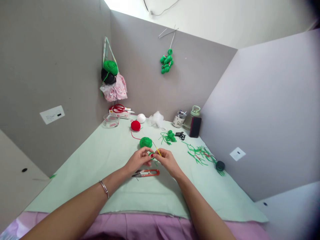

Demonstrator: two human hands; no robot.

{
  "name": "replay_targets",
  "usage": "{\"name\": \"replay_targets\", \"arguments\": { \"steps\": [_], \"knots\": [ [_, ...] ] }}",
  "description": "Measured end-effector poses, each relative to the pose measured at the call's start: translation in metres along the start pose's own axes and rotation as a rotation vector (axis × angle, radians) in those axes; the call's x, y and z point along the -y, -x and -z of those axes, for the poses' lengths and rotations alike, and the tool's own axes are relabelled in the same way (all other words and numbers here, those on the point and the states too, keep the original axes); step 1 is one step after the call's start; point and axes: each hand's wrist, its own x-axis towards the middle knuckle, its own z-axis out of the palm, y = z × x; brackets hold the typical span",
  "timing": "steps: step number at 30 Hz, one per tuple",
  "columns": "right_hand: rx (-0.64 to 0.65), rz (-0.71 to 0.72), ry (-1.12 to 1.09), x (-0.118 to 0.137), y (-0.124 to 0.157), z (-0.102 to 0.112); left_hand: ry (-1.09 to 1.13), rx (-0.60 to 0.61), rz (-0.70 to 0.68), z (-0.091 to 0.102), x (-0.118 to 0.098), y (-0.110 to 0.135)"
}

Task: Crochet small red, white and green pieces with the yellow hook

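Observation:
My left hand and my right hand meet over the middle of the pale green table cover. Between the fingertips sits a small green and red crochet piece, pinched by my left hand. My right hand is closed on a yellow crochet hook that points up and left from the piece. A green yarn ball lies just beyond the hands, its strand running toward them. Orange thread snips lie on the cover under my hands.
A red yarn ball, a white ball, white stuffing, a clear tub and red scissors stand at the back. Green yarn scraps lie right. Grey partition walls close in three sides.

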Motion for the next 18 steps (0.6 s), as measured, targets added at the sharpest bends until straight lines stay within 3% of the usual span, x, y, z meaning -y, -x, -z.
{"name": "replay_targets", "arguments": {
  "steps": [12, 15, 18],
  "knots": [
    [0.033, 0.009, -0.011, 0.001, 0.001, 0.000, -0.024, -0.008, -0.037, -0.005, -0.009, 0.007],
    [0.070, 0.002, -0.011, 0.001, 0.002, 0.000, -0.119, -0.058, -0.098, -0.007, -0.011, 0.007],
    [0.012, 0.006, -0.019, -0.001, -0.001, 0.003, -0.200, -0.145, -0.188, -0.014, -0.023, 0.012]
  ]
}}
